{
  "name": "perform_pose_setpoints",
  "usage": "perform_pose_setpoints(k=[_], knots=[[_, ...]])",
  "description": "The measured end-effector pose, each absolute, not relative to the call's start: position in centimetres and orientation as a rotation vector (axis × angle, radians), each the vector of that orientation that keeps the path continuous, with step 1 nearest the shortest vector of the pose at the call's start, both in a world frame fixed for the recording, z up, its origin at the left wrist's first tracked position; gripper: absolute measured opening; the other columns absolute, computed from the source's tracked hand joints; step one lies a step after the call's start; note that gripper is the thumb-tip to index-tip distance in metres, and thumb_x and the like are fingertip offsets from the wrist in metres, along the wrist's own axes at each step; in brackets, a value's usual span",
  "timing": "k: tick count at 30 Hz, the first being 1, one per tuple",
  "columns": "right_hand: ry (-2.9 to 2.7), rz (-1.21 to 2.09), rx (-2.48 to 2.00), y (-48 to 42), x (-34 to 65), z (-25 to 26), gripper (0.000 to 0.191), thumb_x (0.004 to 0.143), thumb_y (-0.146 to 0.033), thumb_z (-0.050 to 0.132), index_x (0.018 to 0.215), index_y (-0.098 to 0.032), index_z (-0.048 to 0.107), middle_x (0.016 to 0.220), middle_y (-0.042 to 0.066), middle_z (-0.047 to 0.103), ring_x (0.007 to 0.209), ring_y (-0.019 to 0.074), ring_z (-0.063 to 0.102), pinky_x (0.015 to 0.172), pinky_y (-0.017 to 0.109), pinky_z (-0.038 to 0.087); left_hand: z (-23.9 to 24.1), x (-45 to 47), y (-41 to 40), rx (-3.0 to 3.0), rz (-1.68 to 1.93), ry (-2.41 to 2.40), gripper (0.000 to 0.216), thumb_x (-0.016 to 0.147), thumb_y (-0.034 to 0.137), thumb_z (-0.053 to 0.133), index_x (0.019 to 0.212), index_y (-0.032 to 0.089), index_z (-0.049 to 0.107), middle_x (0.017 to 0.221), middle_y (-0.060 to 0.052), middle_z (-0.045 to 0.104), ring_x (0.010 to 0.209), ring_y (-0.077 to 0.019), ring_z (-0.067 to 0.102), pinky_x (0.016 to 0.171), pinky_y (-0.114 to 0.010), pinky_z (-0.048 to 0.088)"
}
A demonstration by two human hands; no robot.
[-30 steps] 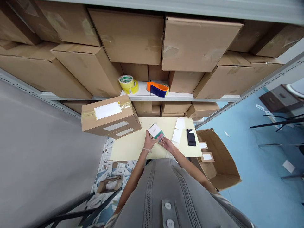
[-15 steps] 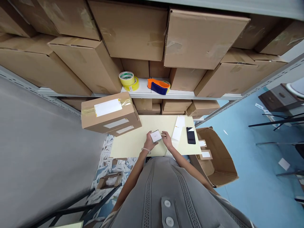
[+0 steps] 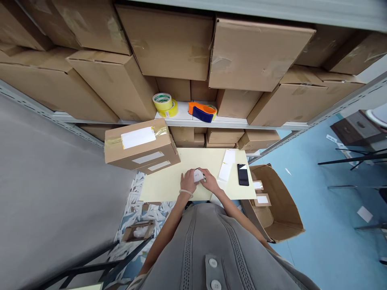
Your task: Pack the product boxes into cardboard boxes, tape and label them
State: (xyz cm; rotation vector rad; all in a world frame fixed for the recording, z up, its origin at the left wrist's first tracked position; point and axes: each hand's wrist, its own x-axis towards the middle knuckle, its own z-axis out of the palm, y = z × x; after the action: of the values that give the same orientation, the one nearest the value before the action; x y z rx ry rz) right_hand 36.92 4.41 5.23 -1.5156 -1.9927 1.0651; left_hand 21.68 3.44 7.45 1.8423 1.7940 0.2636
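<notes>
Over the pale table (image 3: 169, 186), my left hand (image 3: 188, 181) and my right hand (image 3: 210, 181) come together around a small white box (image 3: 198, 175). Both are closed on it, the left at its left side and the right at its right side. Fingers cover its edges, so only part of the top face shows. Right of my hands lie white label sheets (image 3: 225, 167), and beyond those a black phone (image 3: 242, 175). A large taped carton (image 3: 142, 147) with white labels stands at the table's back left.
A shelf of brown cartons (image 3: 242, 56) rises behind the table. Yellow tape rolls (image 3: 165, 104) and an orange and blue tape dispenser (image 3: 203, 111) sit on it. An open carton (image 3: 281, 205) holding small labelled boxes stands at the right. Paper strips (image 3: 137, 193) litter the floor at left.
My right hand has moved left onto the small white box, where it was beside it before. My left hand has shifted its grip round the box.
</notes>
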Motion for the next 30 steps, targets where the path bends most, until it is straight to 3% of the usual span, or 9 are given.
perform_pose_setpoints(k=[4,7,13,17,20,23,30], knots=[[-2.155,1.023,-1.662,4.3,37.0,6.1,0.089,0.073,-0.008,0.054,0.152,-0.029,0.019,0.137,0.007,0.048,0.107,0.0206,0.059,0.085,0.03,0.048,8.6,22.2,4.4,1.867,0.066,1.836,0.054,0.078,0.016,0.066,0.126,0.025,0.043,0.136,-0.008,0.052,0.13,-0.0245,0.045,0.118,-0.053,0.011],[-2.202,0.995,-1.768,4.4,37.0,6.2,0.091,0.075,-0.011,0.059,0.152,-0.032,0.016,0.134,0.006,0.05,0.099,0.0198,0.062,0.081,0.028,0.046,9.5,22.8,5.4,1.912,-0.074,1.814,0.056,0.073,0.015,0.07,0.123,0.025,0.047,0.132,-0.006,0.054,0.127,-0.025,0.047,0.117,-0.053,0.013],[-2.136,0.861,-1.812,5.2,36.7,4.9,0.074,0.071,-0.012,0.065,0.137,-0.032,0.038,0.128,0.002,0.054,0.099,0.0201,0.062,0.074,0.026,0.046,10.5,24.3,6.5,2.043,-0.205,1.834,0.056,0.068,0.022,0.075,0.12,0.021,0.055,0.129,-0.012,0.055,0.126,-0.0309,0.045,0.115,-0.06,0.004],[-2.09,0.745,-1.767,5.9,36.3,4.1,0.066,0.07,-0.013,0.066,0.13,-0.027,0.043,0.132,0.004,0.052,0.103,0.0209,0.061,0.078,0.028,0.046,10.5,24.9,7.1,2.084,-0.236,1.883,0.054,0.066,0.02,0.076,0.118,0.021,0.058,0.125,-0.013,0.056,0.128,-0.0325,0.043,0.115,-0.06,0.003],[-2.084,0.692,-1.73,6.7,36.0,4.0,0.062,0.07,-0.013,0.065,0.127,-0.025,0.044,0.133,0.007,0.051,0.106,0.022,0.06,0.081,0.029,0.045,10.5,25.0,8.2,2.099,-0.218,1.876,0.058,0.064,0.017,0.077,0.118,0.022,0.056,0.124,-0.012,0.055,0.126,-0.0321,0.045,0.115,-0.058,0.004],[-2.047,0.725,-1.752,7.7,35.7,4.1,0.06,0.07,-0.015,0.064,0.126,-0.025,0.043,0.122,0.006,0.058,0.096,0.0216,0.062,0.073,0.027,0.044,10.6,25.0,9.5,2.108,-0.167,1.88,0.06,0.064,0.011,0.074,0.119,0.023,0.053,0.125,-0.011,0.054,0.123,-0.0294,0.048,0.115,-0.054,0.011],[-1.804,0.699,-1.815,8.9,34.8,3.6,0.056,0.069,-0.018,0.063,0.12,-0.026,0.039,0.117,0.004,0.058,0.093,0.0196,0.062,0.068,0.026,0.041,11.4,24.7,10.9,2.211,-0.06,1.804,0.034,0.077,0.006,0.057,0.109,0.019,0.054,0.119,-0.01,0.056,0.119,-0.0233,0.051,0.109,-0.039,0.027]])
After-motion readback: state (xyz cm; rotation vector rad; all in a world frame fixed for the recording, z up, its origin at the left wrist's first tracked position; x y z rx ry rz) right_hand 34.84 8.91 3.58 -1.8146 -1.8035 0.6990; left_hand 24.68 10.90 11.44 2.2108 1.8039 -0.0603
